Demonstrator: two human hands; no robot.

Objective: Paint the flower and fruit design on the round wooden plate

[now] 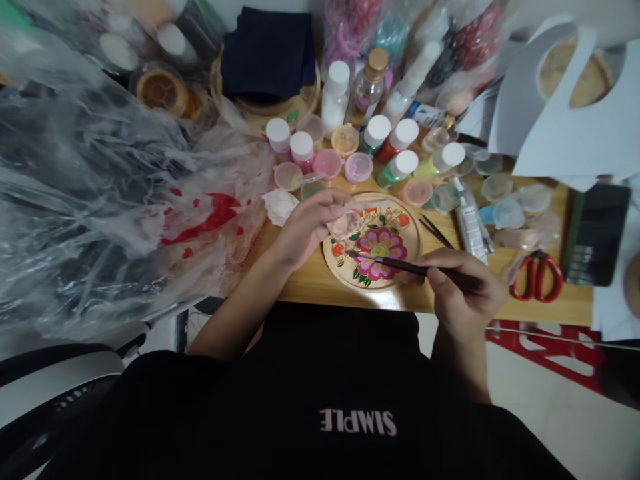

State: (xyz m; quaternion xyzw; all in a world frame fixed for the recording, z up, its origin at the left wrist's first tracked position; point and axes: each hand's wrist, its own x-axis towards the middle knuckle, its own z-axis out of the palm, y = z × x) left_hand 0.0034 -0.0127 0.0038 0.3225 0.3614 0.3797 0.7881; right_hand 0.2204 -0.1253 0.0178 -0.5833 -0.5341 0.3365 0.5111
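Grips in the right hand (pixel 463 293), fingers closed in a pen hold, a thin dark paintbrush (pixel 410 267); rests its tip on the middle of a round wooden disc (pixel 400 223) painted with a big pink flower, green leaves and orange spots. Pinches between thumb and fingers of the left hand (pixel 310 223) a small clear plastic cup (pixel 345 223), just above the upper left edge of the disc. Has the disc lying flat on a light wooden table (pixel 320 287), near the front edge, between the two hands. Shows just right of the disc two thin black sticks (pixel 435 230), then a white squeeze tube (pixel 470 223), then red-handled scissors (pixel 537 277) and a black flat device (pixel 595 233), well apart from the disc. Shows behind the disc a row of small paint bottles with white caps (pixel 403 163) and low pots with pink lids (pixel 327 163), close together. Has a crumpled white tissue (pixel 280 203) just beside the left hand, and beyond it a large crumpled clear plastic sheet (pixel 100 200) with red marks, covering the left part of the table. Shows at the far edge a folded dark blue cloth (pixel 267 53), and at the far right white paper sheets with round cut-outs (pixel 565 127).
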